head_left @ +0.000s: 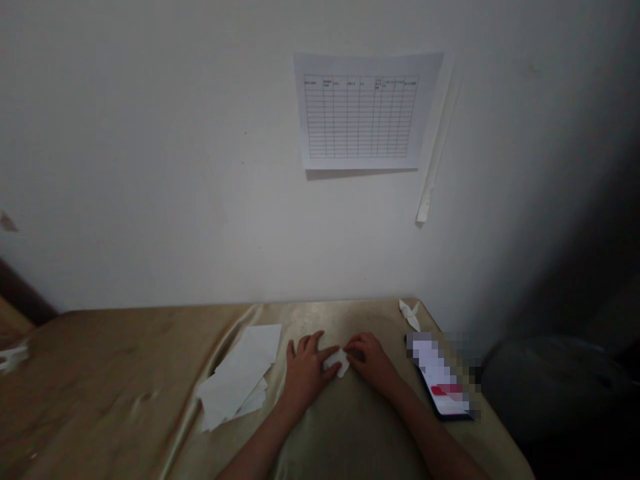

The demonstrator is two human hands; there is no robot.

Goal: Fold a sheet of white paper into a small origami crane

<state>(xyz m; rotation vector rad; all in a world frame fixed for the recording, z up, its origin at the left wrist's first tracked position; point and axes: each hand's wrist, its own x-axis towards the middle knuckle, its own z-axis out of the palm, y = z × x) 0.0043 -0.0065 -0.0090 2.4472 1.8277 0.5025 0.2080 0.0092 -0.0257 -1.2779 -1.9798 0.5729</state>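
Note:
A small piece of folded white paper (338, 363) lies on the cloth-covered table between my two hands. My left hand (309, 367) holds it down from the left with index finger and thumb, while the other fingers are spread on the cloth. At the paper's right edge, the curled fingers of my right hand (371, 360) pinch it. The exact folds are too small to make out.
Loose white sheets (243, 373) are stacked to the left. A lit phone (440, 380) lies at the right, below a folded paper figure (411, 313). The tablecloth (125, 387) has raised wrinkles. A printed table sheet (365, 113) hangs on the wall behind.

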